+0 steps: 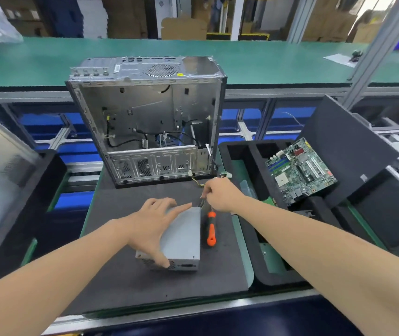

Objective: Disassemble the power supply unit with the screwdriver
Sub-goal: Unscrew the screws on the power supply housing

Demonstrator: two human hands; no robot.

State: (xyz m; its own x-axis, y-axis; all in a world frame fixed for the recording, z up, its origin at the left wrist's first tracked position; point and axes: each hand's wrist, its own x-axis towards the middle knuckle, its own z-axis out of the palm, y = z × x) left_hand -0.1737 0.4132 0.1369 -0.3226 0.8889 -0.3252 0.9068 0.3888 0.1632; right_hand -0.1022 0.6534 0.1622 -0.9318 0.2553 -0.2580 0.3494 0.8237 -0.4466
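We are bracing the power supply unit (181,238) with left hand (153,226) fingers spread, right hand (220,194) pinching its cables (202,184) clear, screwdriver (211,230) lying beside

No text, brand or number can be read anywhere. The case (145,117) carries a small white sticker (117,68) and a small yellow sticker (179,74) on its top panel, both too blurred to make out. The motherboard (300,170) has printed markings too small to read.
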